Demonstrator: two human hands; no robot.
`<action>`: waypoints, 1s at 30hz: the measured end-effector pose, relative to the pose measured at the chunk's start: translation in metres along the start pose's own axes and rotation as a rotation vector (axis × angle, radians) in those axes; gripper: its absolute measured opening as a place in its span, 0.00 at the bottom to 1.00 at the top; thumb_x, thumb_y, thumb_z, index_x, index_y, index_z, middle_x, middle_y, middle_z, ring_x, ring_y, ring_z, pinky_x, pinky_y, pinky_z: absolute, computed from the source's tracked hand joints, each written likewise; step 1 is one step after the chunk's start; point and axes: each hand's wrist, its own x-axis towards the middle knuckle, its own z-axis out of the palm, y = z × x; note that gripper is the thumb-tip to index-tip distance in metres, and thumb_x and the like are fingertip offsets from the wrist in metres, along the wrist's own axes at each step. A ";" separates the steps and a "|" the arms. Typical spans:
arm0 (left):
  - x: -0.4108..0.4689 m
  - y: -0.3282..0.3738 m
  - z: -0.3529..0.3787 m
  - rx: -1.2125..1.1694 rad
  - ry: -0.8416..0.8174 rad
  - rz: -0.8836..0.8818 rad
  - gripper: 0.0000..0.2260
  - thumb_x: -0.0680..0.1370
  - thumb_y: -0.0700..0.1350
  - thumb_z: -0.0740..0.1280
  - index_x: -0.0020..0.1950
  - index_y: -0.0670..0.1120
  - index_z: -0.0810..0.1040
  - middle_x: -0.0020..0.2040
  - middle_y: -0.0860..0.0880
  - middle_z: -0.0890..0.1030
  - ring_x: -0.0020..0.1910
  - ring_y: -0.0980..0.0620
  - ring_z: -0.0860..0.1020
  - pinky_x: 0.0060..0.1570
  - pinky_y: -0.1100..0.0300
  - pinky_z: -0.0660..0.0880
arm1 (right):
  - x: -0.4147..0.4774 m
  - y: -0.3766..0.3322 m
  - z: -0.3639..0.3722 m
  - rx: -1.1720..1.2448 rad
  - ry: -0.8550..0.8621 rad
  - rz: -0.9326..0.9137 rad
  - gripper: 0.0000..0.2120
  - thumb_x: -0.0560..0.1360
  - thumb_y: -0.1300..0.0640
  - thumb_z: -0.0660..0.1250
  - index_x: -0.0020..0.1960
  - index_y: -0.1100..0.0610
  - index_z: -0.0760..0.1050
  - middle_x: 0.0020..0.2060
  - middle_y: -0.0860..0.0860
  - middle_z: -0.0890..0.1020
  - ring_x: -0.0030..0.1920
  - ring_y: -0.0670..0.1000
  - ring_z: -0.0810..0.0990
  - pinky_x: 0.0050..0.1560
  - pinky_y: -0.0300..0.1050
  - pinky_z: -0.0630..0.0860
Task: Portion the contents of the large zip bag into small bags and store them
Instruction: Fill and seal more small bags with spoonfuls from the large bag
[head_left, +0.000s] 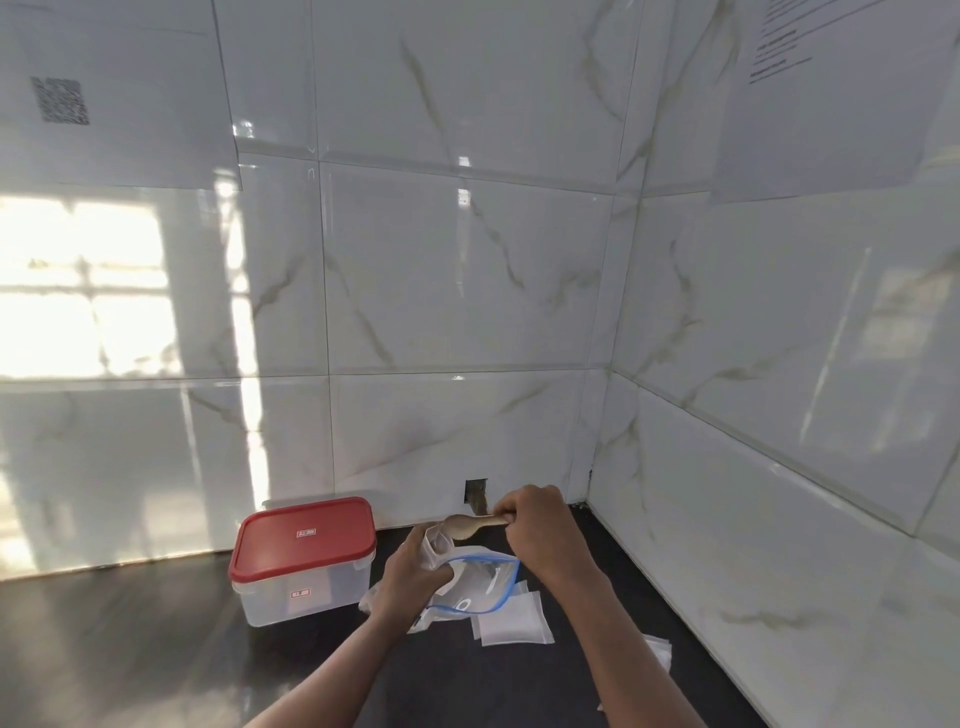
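Head view is showing a clear container (304, 566) sitting at left with its red lid on. The left hand (410, 574) is gripping a small bag (435, 545) by its open mouth, partly covering the large zip bag (480, 582) below; its contents are proving unreadable. The right hand (535, 530) is pinching a spoon (467, 524) over the small bag. Filled small bags (514, 621) are lying just beside, on a dark countertop (130, 639) meeting glossy marbled wall tiles (467, 286).
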 end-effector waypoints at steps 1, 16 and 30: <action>-0.001 0.000 -0.001 -0.006 0.005 0.006 0.23 0.70 0.39 0.72 0.63 0.48 0.71 0.50 0.54 0.76 0.48 0.53 0.75 0.48 0.62 0.69 | 0.001 0.002 -0.001 -0.003 0.004 0.033 0.13 0.77 0.63 0.62 0.59 0.56 0.80 0.54 0.54 0.82 0.52 0.50 0.81 0.59 0.39 0.76; -0.009 -0.003 -0.030 -0.074 0.113 0.138 0.18 0.67 0.38 0.73 0.54 0.52 0.76 0.45 0.54 0.81 0.46 0.53 0.79 0.43 0.69 0.71 | -0.013 -0.021 0.074 -0.091 -0.335 0.089 0.16 0.78 0.69 0.54 0.62 0.66 0.75 0.49 0.67 0.77 0.62 0.58 0.76 0.53 0.47 0.71; -0.016 0.008 -0.045 -0.017 0.192 0.237 0.23 0.67 0.33 0.72 0.60 0.45 0.75 0.47 0.48 0.80 0.46 0.49 0.78 0.42 0.69 0.71 | -0.012 -0.022 0.083 0.154 -0.032 0.136 0.14 0.81 0.59 0.56 0.62 0.58 0.75 0.56 0.51 0.81 0.54 0.49 0.80 0.45 0.32 0.74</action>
